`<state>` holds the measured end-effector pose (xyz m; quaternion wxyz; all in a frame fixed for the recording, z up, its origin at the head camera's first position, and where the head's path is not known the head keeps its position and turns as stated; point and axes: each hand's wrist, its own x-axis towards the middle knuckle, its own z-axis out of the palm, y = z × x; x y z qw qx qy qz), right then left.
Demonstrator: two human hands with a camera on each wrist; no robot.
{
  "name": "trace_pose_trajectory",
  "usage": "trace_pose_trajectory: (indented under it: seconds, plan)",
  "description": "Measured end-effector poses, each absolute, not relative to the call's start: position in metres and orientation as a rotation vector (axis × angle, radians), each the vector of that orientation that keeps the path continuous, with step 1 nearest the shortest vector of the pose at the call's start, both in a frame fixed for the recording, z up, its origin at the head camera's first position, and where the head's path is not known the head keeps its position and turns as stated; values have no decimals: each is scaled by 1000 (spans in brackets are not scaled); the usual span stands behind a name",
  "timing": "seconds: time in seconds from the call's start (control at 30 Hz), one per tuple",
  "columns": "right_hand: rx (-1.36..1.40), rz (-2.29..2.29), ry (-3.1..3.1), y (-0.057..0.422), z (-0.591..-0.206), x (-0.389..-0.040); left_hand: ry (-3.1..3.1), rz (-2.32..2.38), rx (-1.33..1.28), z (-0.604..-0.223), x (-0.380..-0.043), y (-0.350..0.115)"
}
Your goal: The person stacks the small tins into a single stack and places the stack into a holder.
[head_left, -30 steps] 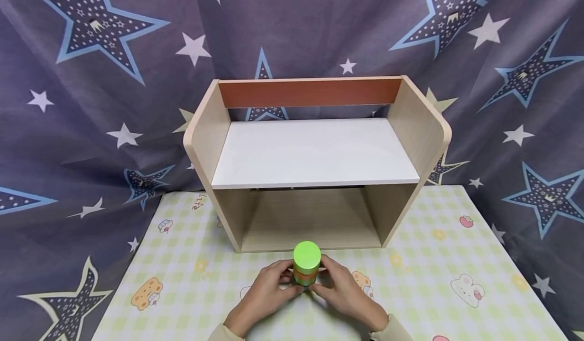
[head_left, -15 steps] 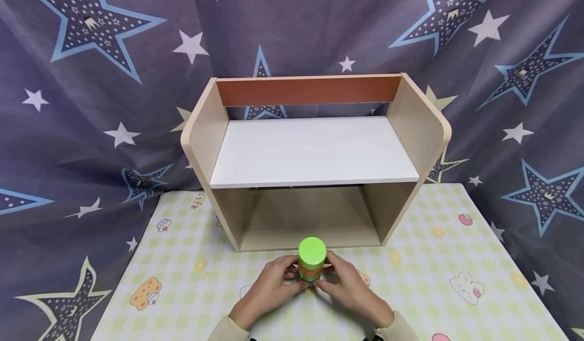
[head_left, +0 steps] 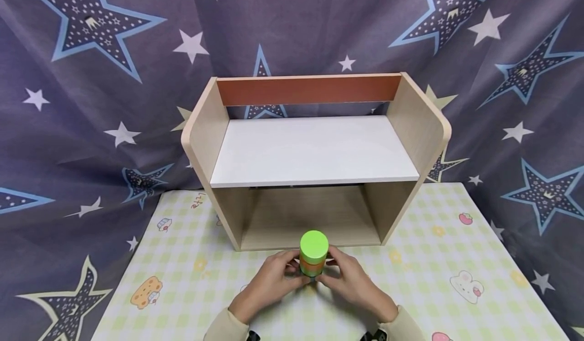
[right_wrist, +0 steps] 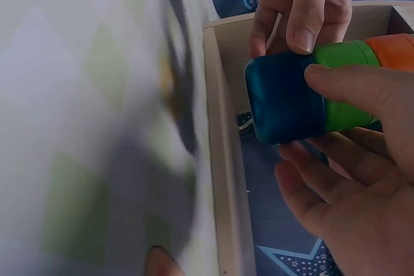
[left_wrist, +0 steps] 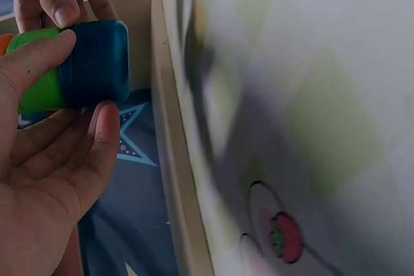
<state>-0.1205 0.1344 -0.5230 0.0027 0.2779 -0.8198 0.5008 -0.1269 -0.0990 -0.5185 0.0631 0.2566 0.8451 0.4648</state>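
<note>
An upright stack of coloured cylinders (head_left: 314,250) stands between my two hands, in front of the shelf unit. Seen from the head, its round top is bright green with an orange band below. The wrist views show a dark blue bottom piece (left_wrist: 97,63), then green, then orange (right_wrist: 390,51). My left hand (head_left: 274,279) grips it from the left, thumb at the blue-green seam. From the right, my right hand (head_left: 352,279) holds it the same way. A gap shows between the blue end and the tablecloth (left_wrist: 336,127) in the left wrist view.
Behind the hands stands a wooden shelf unit (head_left: 315,151) with a white upper board and an open lower compartment. Its front bottom edge lies just beyond the stack. A checked tablecloth covers the table (head_left: 178,260). A starry curtain (head_left: 292,27) hangs behind.
Both hands and the stack have shifted slightly right and away from me, nearer the shelf unit. The grip looks the same throughout.
</note>
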Motion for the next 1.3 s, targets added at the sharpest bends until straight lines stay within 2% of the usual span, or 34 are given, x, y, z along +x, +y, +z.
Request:
trace_pose_trajectory:
  seconds: [0.93, 1.3]
  plan:
    - [980, 1505, -2561, 137, -487, -131, 2565, 1383, 830, -483, -137, -108]
    - [1025, 1455, -2501, 137, -478, -133, 2545, 1396, 778, -471, -137, -110]
